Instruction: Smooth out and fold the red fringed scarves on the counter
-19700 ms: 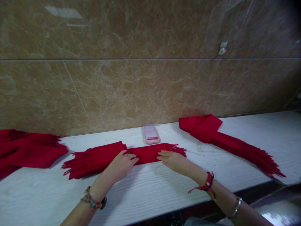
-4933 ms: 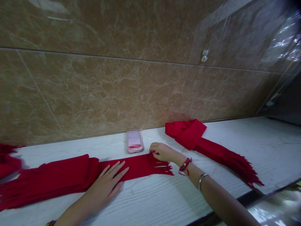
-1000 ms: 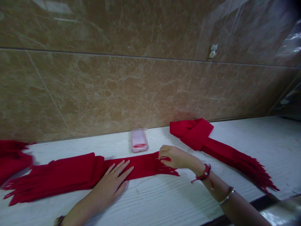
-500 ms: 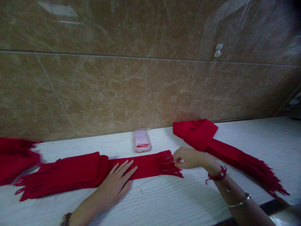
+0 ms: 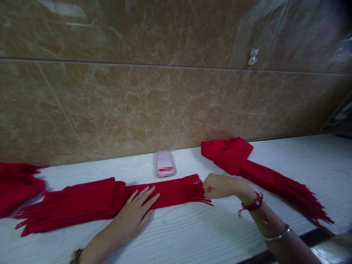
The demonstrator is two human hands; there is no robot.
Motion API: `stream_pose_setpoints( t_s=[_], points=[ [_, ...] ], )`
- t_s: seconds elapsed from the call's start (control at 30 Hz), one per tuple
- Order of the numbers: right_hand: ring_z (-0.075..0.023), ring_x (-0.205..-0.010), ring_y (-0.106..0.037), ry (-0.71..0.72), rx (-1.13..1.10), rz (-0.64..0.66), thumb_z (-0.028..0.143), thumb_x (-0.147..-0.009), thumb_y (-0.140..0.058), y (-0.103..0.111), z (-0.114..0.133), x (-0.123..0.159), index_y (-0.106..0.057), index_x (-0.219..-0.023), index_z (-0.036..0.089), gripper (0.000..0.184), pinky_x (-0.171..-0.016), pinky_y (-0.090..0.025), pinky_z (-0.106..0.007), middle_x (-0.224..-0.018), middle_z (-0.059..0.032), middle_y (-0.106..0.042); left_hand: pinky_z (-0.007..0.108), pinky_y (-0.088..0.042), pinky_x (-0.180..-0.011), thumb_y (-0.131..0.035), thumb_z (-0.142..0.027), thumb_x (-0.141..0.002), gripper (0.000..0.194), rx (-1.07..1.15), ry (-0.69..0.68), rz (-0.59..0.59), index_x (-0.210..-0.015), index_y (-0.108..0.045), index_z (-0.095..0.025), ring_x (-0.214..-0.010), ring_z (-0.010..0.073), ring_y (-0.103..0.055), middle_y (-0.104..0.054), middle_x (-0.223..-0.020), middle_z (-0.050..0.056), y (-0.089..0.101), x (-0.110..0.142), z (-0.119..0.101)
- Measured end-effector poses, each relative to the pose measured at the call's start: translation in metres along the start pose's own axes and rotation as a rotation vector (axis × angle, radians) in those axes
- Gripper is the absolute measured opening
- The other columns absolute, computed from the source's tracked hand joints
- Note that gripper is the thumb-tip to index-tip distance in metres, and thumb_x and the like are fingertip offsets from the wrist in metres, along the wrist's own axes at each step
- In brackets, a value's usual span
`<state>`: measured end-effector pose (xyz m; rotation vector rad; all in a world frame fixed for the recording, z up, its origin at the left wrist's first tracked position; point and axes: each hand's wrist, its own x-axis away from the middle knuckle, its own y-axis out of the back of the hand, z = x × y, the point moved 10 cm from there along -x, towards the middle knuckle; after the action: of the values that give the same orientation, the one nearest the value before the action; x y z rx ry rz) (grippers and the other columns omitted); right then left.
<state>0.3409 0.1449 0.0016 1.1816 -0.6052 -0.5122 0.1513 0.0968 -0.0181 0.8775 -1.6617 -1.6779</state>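
A long red scarf (image 5: pixel 169 192) lies across the white surface, with a folded stack of red fabric (image 5: pixel 88 198) at its left, fringed at the left end. My left hand (image 5: pixel 139 212) rests flat on the scarf beside the stack, fingers spread, a ring on one finger. At the scarf's right end, my right hand (image 5: pixel 218 186) is curled closed against the fringe (image 5: pixel 194 189), and some strands run in under its fingers. The fingertips are partly hidden. Below that hand a few strands stick out loose.
Behind the scarf, a pinkish, blurred-out phone-like object (image 5: pixel 165 164) lies near the wall. Another red scarf (image 5: pixel 255 172) lies loosely folded at the right, its fringe toward the front edge. More red fabric (image 5: pixel 19 190) is at the far left. A brown marble wall (image 5: pixel 154 102) bounds the back.
The view has shifted slightly. My right hand's fingers look a little more tucked in at the fringe; my left hand stays in place on the scarf.
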Motion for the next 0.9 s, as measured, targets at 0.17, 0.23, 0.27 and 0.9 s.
stream_pose_setpoints(
  t_s=[0.17,0.23,0.27,0.9],
  points=[
    [-0.0149,-0.072,-0.058,-0.003,-0.063,-0.341,0.024,-0.081,-0.044,0.038,-0.006,0.001,-0.066,-0.079,0.014,0.025,-0.068,-0.043,-0.026,-0.078,-0.0064,-0.066,0.049,-0.028,-0.102,-0.03,-0.034,-0.091,0.044,-0.012,-0.021,-0.038,-0.135,-0.028,-0.03,-0.129,0.0243,-0.027,-0.028,-0.142,0.004,0.0,0.0,0.0],
    [-0.0202,-0.104,-0.052,0.008,-0.073,-0.475,0.032,-0.085,-0.043,0.044,0.004,-0.003,-0.057,-0.111,0.013,0.036,-0.088,-0.039,-0.033,-0.112,-0.0121,-0.059,0.049,-0.028,-0.102,-0.03,-0.035,-0.091,0.044,-0.006,-0.022,-0.046,-0.135,-0.028,-0.031,-0.129,0.0243,-0.027,-0.028,-0.142,0.004,-0.001,0.0,0.001],
    [-0.0224,-0.117,-0.041,0.004,-0.065,-0.478,0.036,-0.085,-0.043,0.039,0.009,-0.008,-0.046,-0.124,0.012,0.047,-0.095,-0.034,-0.036,-0.127,-0.0143,-0.048,0.049,-0.028,-0.102,-0.031,-0.035,-0.091,0.044,-0.002,-0.02,-0.046,-0.135,-0.028,-0.031,-0.129,0.0243,-0.027,-0.028,-0.142,0.004,-0.001,0.0,0.001],
    [-0.0283,-0.131,-0.017,-0.186,0.112,-0.209,0.052,-0.088,-0.025,-0.034,-0.035,-0.003,-0.02,-0.138,0.007,0.068,-0.102,-0.018,-0.054,-0.142,-0.0195,-0.018,0.048,-0.026,-0.103,-0.033,-0.03,-0.089,0.044,0.01,0.01,-0.021,-0.133,-0.033,-0.026,-0.13,0.0238,-0.025,-0.029,-0.142,0.007,0.001,-0.002,-0.002]
  ],
)
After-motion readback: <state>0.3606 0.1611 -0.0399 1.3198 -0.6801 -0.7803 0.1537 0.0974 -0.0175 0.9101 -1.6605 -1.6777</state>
